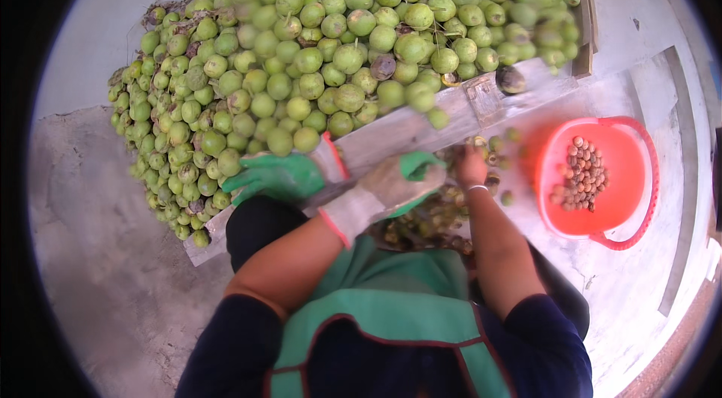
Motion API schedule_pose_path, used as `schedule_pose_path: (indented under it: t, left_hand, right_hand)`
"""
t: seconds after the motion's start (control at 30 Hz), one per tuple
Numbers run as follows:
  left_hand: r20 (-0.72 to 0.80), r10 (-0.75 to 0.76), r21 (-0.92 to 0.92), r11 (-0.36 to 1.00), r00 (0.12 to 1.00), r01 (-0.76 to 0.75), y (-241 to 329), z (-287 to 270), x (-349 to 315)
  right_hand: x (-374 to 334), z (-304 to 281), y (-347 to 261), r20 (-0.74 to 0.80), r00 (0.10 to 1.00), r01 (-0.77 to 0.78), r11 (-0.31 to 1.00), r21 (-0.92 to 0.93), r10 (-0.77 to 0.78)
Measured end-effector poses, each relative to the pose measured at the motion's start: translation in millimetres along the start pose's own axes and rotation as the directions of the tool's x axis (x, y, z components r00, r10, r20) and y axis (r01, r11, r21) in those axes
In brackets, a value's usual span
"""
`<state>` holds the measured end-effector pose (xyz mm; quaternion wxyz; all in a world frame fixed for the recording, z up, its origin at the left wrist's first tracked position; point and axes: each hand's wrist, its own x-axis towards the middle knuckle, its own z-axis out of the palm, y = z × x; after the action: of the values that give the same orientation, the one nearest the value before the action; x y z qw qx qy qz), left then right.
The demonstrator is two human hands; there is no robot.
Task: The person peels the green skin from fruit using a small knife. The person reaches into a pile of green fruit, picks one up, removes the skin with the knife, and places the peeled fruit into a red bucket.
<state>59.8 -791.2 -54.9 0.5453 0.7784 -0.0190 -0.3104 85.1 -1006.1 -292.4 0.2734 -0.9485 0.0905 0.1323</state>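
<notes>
My left hand (pixel 406 181) wears a grey work glove with green fingers and a red-edged cuff. Its fingers are curled in above a heap of opened green and brown fruit husks (pixel 432 219); whatever they may hold is hidden. Bare, with a thin white band at the wrist, my right hand (pixel 471 166) is just right of it among loose husks. Its fingers are blurred, so their grip does not show. A second green-and-grey glove (pixel 289 176) lies limp over my left knee, against the big pile of round green fruits (pixel 323 59).
A wooden board (pixel 444 108) borders the pile on my side, with a dark, spoiled fruit (pixel 510 80) on it. To the right, a red plastic basket (pixel 560 225) holds brown round nuts (pixel 583 176). Pale concrete floor (pixel 105 247) extends to the left.
</notes>
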Motion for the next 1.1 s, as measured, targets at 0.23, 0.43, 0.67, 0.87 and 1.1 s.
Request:
schedule_pose_path:
  t: [0.23,0.43,0.67,0.87,1.1]
  left_hand:
    - [-0.047,-0.009,0.121,0.993,0.999,0.014,25,-7,-15]
    - [-0.095,0.108,0.239,0.968,0.990,-0.083,42,7,-31]
    - [-0.147,0.477,0.182,0.874,0.866,-0.451,28,33,-28]
    - [-0.017,0.259,0.244,0.938,0.966,-0.247,48,28,-59]
    - [-0.138,0.412,0.622,0.744,0.901,-0.245,41,37,-66]
  right_hand:
    - [-37,-90,-4,-0.055,0.998,0.031,0.987,0.159,-0.023]
    - [-71,-214,4,-0.203,0.977,0.076,0.996,0.051,-0.064]
    - [-162,-264,-119,0.121,0.969,0.164,0.927,0.338,-0.215]
    - [-167,-251,-123,-0.071,0.933,0.338,0.795,0.503,-0.352]
    - [-113,-308,-33,-0.405,0.910,0.054,0.994,-0.095,-0.088]
